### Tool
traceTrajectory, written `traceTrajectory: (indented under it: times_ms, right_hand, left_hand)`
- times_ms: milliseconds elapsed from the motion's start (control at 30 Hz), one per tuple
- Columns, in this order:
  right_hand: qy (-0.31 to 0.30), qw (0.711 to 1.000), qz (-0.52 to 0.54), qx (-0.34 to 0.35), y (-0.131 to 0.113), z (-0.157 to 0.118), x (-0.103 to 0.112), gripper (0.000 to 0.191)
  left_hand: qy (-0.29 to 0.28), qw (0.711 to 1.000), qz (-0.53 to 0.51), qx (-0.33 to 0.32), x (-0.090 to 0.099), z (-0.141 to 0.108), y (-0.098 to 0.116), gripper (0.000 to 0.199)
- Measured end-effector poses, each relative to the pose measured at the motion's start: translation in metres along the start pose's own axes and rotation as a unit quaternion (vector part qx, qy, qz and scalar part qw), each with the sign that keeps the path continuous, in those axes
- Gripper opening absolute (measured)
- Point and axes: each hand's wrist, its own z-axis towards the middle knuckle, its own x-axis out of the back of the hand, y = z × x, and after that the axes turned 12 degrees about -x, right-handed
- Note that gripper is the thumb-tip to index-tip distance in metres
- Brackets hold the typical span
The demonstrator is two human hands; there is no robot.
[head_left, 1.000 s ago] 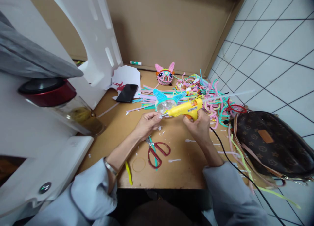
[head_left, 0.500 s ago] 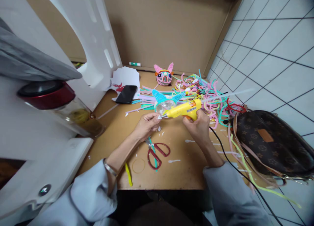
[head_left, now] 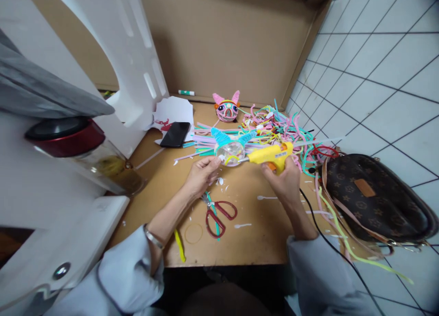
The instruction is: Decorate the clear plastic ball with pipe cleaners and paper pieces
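Left hand (head_left: 203,175): I see fingers pinching a small white piece (head_left: 221,158).
Right hand (head_left: 284,182): wrapped round a yellow glue gun (head_left: 271,155), nozzle aimed left.
Blue-eared clear figure (head_left: 234,152): partly behind the nozzle, from my view.
Pink-eared figure (head_left: 227,112): farther back on the counter (head_left: 247,249).
Scissors (head_left: 215,221): red handles, near the left wrist.
Phone (head_left: 175,134): partly over white paper (head_left: 178,106).
Handbag (head_left: 377,199): brown, far right.
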Motion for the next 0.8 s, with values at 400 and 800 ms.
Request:
traceTrajectory:
  times_ms: [400,800]
  right_hand:
    - [-0.084,0.951,-0.297,0.017,0.079,-0.066,0.045,0.024]
    - [-0.084,0.988,0.044,0.122,-0.025,-0.015,0.056,0.013]
  left_hand:
    - [0.046,0.985,0.149,-0.076,-0.002,-0.003,0.001,0.046]
    - [-0.032,0.961,0.233,-0.143,-0.035,0.000,0.020,0.032]
